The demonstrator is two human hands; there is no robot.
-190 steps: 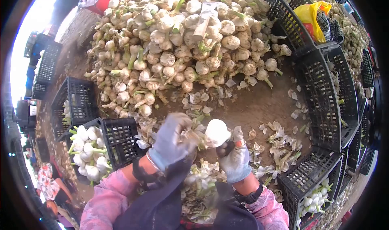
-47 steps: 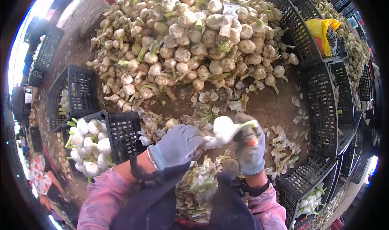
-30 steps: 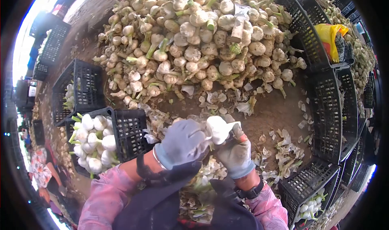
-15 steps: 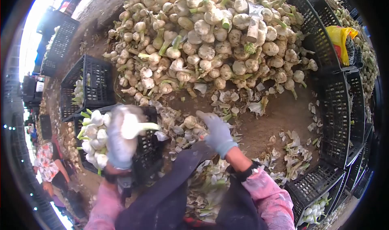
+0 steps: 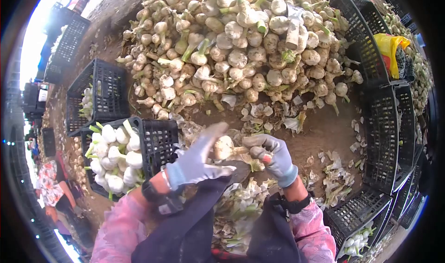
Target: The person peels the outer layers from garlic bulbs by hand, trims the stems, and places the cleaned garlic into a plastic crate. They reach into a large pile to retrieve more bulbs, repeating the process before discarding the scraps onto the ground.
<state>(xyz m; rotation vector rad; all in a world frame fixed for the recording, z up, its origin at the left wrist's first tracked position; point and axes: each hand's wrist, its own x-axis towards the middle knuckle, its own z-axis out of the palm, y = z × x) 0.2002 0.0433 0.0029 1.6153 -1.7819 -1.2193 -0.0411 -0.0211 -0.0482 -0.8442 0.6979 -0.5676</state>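
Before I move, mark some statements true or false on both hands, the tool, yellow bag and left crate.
The right hand grips a garlic bulb by its stem. True.
The left hand is clenched in a fist. False: its fingers are open, beside the bulb.
The tool lies on the garlic pile. True.
The yellow bag is at the left. False: it is at the far right.
The left crate holds white bulbs. True.

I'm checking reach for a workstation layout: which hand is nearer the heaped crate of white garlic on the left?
The left hand: it is open, just right of the crate. The right hand is farther right, holding a garlic bulb by its stem.
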